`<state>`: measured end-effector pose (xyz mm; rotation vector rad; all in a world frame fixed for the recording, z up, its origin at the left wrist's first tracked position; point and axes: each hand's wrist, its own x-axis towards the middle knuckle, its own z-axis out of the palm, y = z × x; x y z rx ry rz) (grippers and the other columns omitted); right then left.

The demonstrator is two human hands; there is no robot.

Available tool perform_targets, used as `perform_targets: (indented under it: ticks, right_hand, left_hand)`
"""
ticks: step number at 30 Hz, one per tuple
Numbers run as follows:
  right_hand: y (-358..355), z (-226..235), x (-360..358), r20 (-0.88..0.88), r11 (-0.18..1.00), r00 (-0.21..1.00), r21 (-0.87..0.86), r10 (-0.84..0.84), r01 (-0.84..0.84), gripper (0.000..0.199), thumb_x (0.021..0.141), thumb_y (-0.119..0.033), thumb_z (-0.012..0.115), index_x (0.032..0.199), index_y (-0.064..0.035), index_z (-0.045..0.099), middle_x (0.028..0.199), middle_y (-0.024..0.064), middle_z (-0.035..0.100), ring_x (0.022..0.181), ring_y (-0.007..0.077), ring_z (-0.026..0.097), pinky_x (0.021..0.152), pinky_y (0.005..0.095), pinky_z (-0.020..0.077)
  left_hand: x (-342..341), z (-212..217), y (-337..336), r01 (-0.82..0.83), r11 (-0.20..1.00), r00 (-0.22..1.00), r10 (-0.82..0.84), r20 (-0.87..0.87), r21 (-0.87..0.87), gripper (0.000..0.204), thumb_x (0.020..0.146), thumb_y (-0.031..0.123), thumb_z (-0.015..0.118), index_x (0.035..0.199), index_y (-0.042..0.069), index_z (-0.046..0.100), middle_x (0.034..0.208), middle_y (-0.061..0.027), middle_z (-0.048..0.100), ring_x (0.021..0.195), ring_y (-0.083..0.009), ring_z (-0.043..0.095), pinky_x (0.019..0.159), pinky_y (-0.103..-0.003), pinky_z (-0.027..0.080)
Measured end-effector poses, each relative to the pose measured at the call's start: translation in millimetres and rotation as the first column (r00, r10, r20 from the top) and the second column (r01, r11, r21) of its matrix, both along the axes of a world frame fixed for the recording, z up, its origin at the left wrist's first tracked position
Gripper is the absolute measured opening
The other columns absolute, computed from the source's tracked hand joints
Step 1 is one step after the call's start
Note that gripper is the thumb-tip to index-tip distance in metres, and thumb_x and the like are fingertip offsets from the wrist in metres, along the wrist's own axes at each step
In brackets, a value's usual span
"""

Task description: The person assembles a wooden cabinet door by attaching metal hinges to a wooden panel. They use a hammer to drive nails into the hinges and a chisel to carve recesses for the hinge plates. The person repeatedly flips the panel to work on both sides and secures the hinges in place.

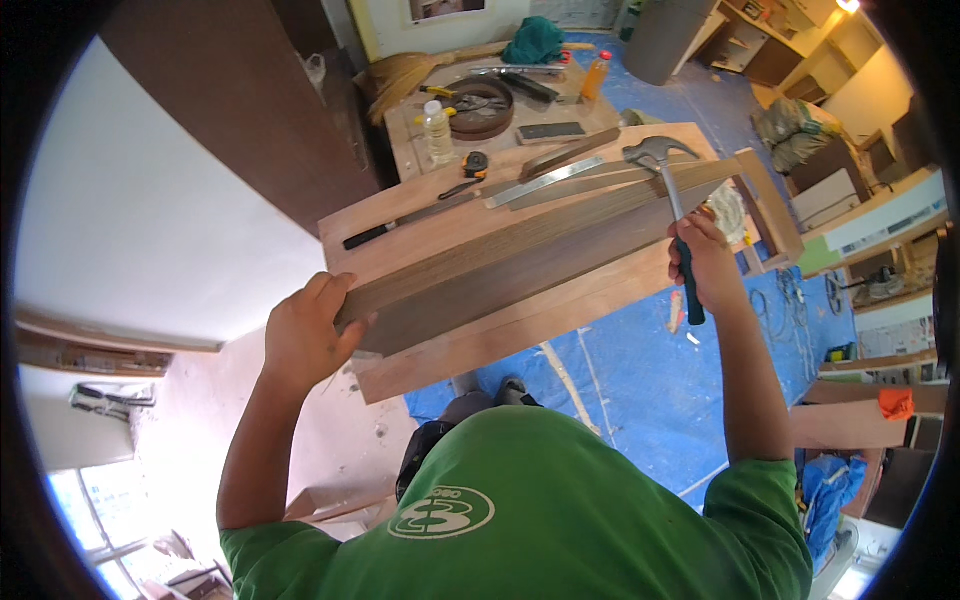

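Observation:
A long brown wooden board (pixel 530 262), with an upright face and a top edge, lies slantwise along a wooden worktable (pixel 400 378). My left hand (pixel 308 330) grips its left end, the thumb on the near face and fingers over the far side. In my right hand (pixel 708 262) is a claw hammer (pixel 672 185), held by its dark handle near the board's right end. The hammer's metal head points away from me, over the far side of the board. Behind the board lie a steel ruler (pixel 545 183), a black-handled tool with a long thin blade (pixel 400 222) and a tape measure (pixel 475 165).
Farther back, a second table bears a round tool tray (pixel 480 125), a clear bottle (pixel 437 135), an orange bottle (pixel 596 76) and a teal cloth (pixel 533 40). A wooden frame (pixel 770 210) stands at the right end. Blue sheeting (pixel 640 390) covers the floor; cords lie on it.

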<state>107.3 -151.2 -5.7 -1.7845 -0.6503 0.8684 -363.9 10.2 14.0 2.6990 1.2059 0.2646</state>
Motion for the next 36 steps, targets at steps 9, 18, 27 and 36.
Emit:
perform_targets:
  ticks: [9,18,27,36]
  right_hand:
    - [-0.2,-11.5,32.2,0.039,0.999,0.999,0.039,-0.023,0.021,0.037,0.109,-0.043,0.054,0.096,-0.0087,0.061,0.063,0.0005,0.05,0.047,0.0127,0.052,0.043,0.0274,0.0398]
    - [14.8,-6.2,13.3,0.204,0.993,0.978,-0.099,-0.036,0.057,0.05,0.107,-0.052,0.053,0.079,-0.0103,0.054,0.057,-0.0005,0.043,0.041,0.011,0.042,0.038,0.0286,0.0363]
    - [44.6,-4.4,-52.1,0.574,0.936,0.819,-0.285,-0.005,0.206,0.059,0.108,-0.059,0.043,0.073,-0.012,0.051,0.053,-0.0002,0.041,0.035,0.014,0.041,0.035,0.0312,0.035]
    - [47.7,17.8,-152.0,0.531,0.807,0.845,-0.469,-0.068,0.359,0.058,0.109,-0.055,0.042,0.079,-0.0062,0.051,0.057,0.0027,0.045,0.036,0.0166,0.048,0.034,0.0348,0.0414]
  left_hand:
    - [-53.1,-3.9,-11.4,-0.128,0.983,0.953,0.158,0.258,-0.13,0.031,0.08,0.013,0.081,0.108,0.003,0.072,0.099,-0.0126,0.071,0.088,-0.0293,0.07,0.079,-0.038,0.056]
    - [-103.3,-58.8,5.7,0.004,0.873,0.734,0.328,0.595,-0.487,0.063,0.077,0.005,0.087,0.134,0.002,0.061,0.11,-0.01,0.069,0.104,-0.0205,0.067,0.096,-0.037,0.053]
    - [-110.5,-130.5,43.0,0.472,0.688,0.556,0.253,0.792,-0.551,0.059,0.083,0.002,0.083,0.136,0.0,0.056,0.127,-0.0139,0.068,0.117,-0.0187,0.063,0.1,-0.034,0.049]
    - [-91.6,-151.9,36.4,0.728,0.616,0.317,0.084,0.945,-0.3,0.048,0.083,-0.008,0.07,0.131,-0.001,0.064,0.133,-0.0221,0.07,0.119,-0.028,0.07,0.101,-0.036,0.054]
